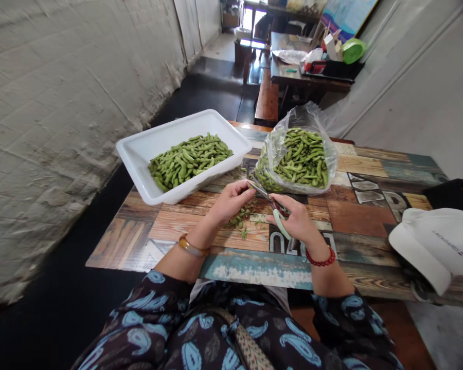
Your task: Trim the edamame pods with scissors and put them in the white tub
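Note:
My right hand (296, 218) is closed round a pair of scissors (280, 222) with pale green handles. The blades point toward my left hand (231, 200), whose thumb and fingers are pinched together at the tips. Whatever lies in that pinch is too hidden to make out. Below my hands, trimmed green scraps (239, 220) are scattered on the table. Green soybean pods (189, 160) lie heaped in a white plastic tub (141, 180) at the left. Beyond my right hand, more pods (303, 156) fill an open clear plastic bag (270, 154).
The patterned wooden table (247, 264) spans the space before me. A white cap (435, 244) sits at its right edge, close to a black object (447, 194). A rough white wall (61, 103) rises on the left. Farther back are a bench (267, 97) and another cluttered table (283, 77).

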A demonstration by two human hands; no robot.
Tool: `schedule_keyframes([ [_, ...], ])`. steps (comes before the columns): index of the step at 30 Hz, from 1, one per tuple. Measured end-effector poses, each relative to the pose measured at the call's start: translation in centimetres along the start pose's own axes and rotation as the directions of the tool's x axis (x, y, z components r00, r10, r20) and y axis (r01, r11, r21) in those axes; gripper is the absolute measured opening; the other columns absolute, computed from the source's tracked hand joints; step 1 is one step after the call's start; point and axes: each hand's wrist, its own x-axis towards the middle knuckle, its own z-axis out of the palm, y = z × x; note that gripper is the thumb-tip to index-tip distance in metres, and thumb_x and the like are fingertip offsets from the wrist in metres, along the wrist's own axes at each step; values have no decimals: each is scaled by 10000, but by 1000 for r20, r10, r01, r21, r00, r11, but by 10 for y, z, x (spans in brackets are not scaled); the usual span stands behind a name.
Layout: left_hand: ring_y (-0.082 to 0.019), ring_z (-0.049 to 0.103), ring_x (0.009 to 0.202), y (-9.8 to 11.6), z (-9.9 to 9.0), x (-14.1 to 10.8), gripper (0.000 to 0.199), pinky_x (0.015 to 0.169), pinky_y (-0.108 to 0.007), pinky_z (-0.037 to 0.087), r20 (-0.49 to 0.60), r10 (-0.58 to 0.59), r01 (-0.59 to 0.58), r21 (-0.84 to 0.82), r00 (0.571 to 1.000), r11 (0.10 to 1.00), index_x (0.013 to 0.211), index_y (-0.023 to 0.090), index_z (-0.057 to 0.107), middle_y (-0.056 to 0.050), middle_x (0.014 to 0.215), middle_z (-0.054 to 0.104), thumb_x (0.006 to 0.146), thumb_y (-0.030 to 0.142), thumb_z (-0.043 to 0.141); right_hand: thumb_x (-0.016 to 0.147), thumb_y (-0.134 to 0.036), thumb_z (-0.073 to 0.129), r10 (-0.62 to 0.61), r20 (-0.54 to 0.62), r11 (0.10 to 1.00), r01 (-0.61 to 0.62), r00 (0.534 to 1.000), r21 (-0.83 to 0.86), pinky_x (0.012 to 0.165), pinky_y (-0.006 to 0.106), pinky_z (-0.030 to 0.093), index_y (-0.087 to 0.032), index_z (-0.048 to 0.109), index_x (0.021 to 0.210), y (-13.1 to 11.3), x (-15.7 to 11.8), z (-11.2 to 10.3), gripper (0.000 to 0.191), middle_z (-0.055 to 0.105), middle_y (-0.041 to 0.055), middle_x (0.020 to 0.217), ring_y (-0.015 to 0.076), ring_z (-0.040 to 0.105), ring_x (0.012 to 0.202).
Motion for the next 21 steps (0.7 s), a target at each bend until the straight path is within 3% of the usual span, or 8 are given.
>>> schedule_keyframes([
  [3, -167, 563, 834, 3, 1, 1, 266, 798, -260, 427, 57, 59, -64, 101, 997, 993, 851, 145, 717, -52, 867, 669, 831, 402, 651, 811, -375, 715, -26, -4, 1000, 26, 1000, -15, 886, 400, 549, -196, 606, 1285, 1, 0, 0, 519, 688, 115, 1086, 260, 654, 991],
  [7, -177, 563, 852, 4, 1, 1, 260, 826, -267, 424, 84, 64, -77, 167, 994, 983, 876, 153, 722, -48, 863, 669, 844, 393, 627, 819, -366, 707, -32, -11, 999, 32, 999, -23, 893, 400, 547, -216, 608, 1284, 2, 0, 0, 498, 687, 105, 1088, 258, 653, 999],
  [18, -103, 353, 600, 0, -1, 0, 343, 543, -214, 290, 48, -23, 15, 151, 999, 988, 726, 148, 624, 15, 640, 464, 845, 470, 628, 821, -415, 713, -27, -11, 1000, 27, 1000, -17, 894, 406, 549, -217, 631, 1257, 2, 0, 3, 485, 711, 102, 1048, 256, 673, 972],
  [21, -88, 327, 582, -4, -3, 3, 319, 516, -203, 258, 20, -86, 85, 63, 996, 994, 710, 146, 597, 23, 628, 436, 821, 434, 675, 841, -419, 696, -22, -38, 1000, 22, 999, 5, 892, 379, 549, -217, 644, 1227, 1, 2, 5, 439, 720, 92, 1035, 237, 686, 942],
])
